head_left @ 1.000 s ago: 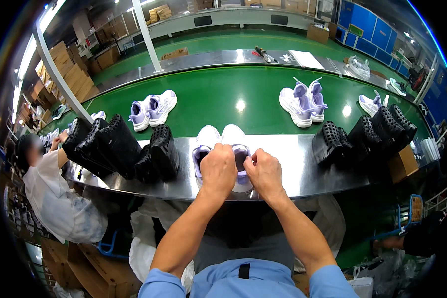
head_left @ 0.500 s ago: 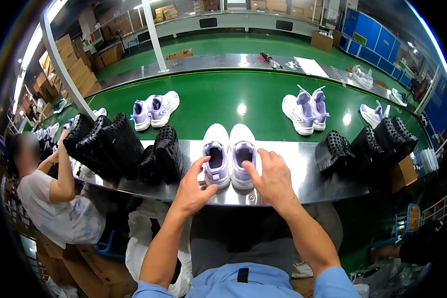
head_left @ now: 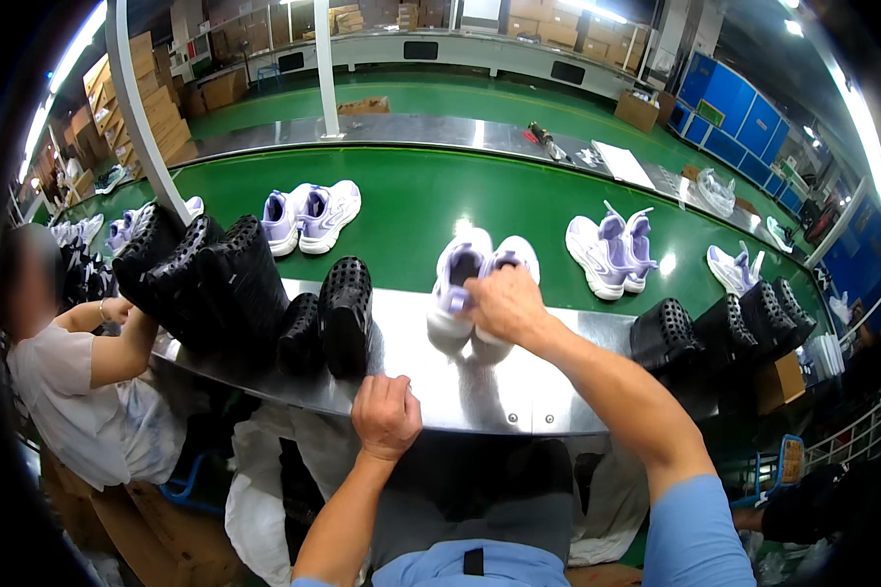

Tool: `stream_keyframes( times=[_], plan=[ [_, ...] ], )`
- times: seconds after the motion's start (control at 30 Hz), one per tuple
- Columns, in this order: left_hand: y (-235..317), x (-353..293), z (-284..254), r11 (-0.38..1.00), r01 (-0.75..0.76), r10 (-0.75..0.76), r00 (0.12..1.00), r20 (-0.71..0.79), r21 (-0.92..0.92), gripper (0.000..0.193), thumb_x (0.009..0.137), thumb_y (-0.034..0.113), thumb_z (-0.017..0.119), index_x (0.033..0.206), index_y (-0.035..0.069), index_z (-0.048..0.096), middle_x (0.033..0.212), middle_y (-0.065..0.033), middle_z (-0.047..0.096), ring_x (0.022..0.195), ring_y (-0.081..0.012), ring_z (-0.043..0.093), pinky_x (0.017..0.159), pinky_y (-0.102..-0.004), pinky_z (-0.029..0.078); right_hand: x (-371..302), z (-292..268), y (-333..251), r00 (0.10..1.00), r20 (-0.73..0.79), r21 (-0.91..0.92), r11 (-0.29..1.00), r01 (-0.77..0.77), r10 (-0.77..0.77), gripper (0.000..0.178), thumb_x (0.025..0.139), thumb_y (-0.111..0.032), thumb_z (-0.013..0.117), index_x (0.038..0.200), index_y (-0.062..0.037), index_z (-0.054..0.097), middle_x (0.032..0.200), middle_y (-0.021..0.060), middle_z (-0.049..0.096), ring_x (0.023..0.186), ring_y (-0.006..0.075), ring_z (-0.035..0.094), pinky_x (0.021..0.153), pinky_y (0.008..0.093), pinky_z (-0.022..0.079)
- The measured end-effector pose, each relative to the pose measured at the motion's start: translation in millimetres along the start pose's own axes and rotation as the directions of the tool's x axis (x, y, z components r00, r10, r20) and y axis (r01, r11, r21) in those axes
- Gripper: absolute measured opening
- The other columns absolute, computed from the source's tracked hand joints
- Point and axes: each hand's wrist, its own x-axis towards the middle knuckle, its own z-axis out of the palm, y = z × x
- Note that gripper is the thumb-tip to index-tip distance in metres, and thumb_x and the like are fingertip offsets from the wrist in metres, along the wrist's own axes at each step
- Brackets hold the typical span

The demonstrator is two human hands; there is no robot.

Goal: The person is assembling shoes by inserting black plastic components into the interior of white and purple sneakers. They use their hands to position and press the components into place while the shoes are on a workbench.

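A pair of white and lavender sneakers is held side by side at the heels by my right hand, whose fingers are closed over them. The toes point away from me, over the green belt's near edge, and the heels look slightly blurred. My left hand is curled closed at the front edge of the metal ledge, apart from the shoes, with nothing visible in it. Closest to that hand is a black foot-shaped form with a studded or perforated surface.
On the green belt stand sneaker pairs at left and right. More black forms line the ledge on both sides. At far left a person works. Beyond the belt, a white sheet lies on a metal strip.
Both hands were open around the sneakers on the ledge. My right hand has gripped them and moved them forward. My left hand has drawn back and curled. The view has shifted slightly.
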Motion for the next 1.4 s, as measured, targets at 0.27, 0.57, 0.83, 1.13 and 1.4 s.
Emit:
stream_keyframes(
  times=[0.27, 0.57, 0.83, 1.13, 1.4],
  plan=[
    [18, 4, 8, 0.999, -0.028, 0.028, 1.000, 0.011, -0.030, 0.011, 0.075, -0.001, 0.063, 0.083, 0.006, 0.065, 0.078, -0.0112, 0.058, 0.072, -0.0337, 0.057, 0.064, -0.0450, 0.047, 90, 27, 79, 0.976, 0.151, -0.136, 0.982, -0.134, 0.154, 0.049, 0.092, -0.058, 0.073, 0.117, -0.0155, 0.075, 0.106, 0.0148, 0.078, 0.108, 0.0349, 0.072, 0.095, 0.0484, 0.049],
    [13, 1, 12, 1.000, -0.031, 0.031, 0.999, 0.016, 0.004, 0.011, 0.075, 0.003, 0.064, 0.085, 0.006, 0.066, 0.077, -0.0103, 0.055, 0.071, -0.0318, 0.055, 0.064, -0.0441, 0.046, 35, -4, 215, 0.724, -0.161, -0.099, 0.719, -0.688, 0.671, 0.027, 0.087, -0.025, 0.066, 0.102, -0.0062, 0.078, 0.105, 0.0196, 0.079, 0.099, 0.0415, 0.076, 0.088, 0.0495, 0.060],
    [16, 0, 6, 0.999, -0.036, 0.035, 0.998, 0.045, 0.001, 0.013, 0.075, 0.003, 0.062, 0.087, 0.005, 0.067, 0.078, -0.0105, 0.056, 0.071, -0.0319, 0.055, 0.065, -0.0436, 0.046, -24, 22, 310, 0.455, 0.292, -0.118, 0.503, -0.856, 0.842, 0.055, 0.081, -0.038, 0.074, 0.128, -0.0079, 0.076, 0.137, 0.0165, 0.072, 0.127, 0.0349, 0.068, 0.108, 0.0465, 0.050],
    [14, 0, 5, 0.999, -0.032, 0.031, 0.999, 0.045, 0.025, 0.008, 0.078, 0.002, 0.061, 0.085, 0.003, 0.065, 0.079, -0.0123, 0.055, 0.073, -0.0342, 0.056, 0.065, -0.0454, 0.046, -9, -30, 219, 0.663, 0.363, 0.030, 0.703, -0.710, 0.654, 0.049, 0.076, -0.038, 0.076, 0.105, 0.0009, 0.080, 0.110, 0.0223, 0.078, 0.099, 0.0354, 0.077, 0.088, 0.0435, 0.060],
    [53, 35, 3, 0.954, 0.240, -0.174, 0.932, 0.319, -0.180, 0.042, 0.088, 0.021, 0.076, 0.121, -0.002, 0.067, 0.115, -0.0189, 0.065, 0.108, -0.0394, 0.060, 0.092, -0.0462, 0.052, -104, -66, 63, 0.755, 0.322, -0.005, 0.799, -0.602, 0.571, 0.036, 0.078, -0.035, 0.081, 0.098, -0.0041, 0.079, 0.103, 0.0192, 0.079, 0.098, 0.0344, 0.078, 0.084, 0.0463, 0.062]
  ],
)
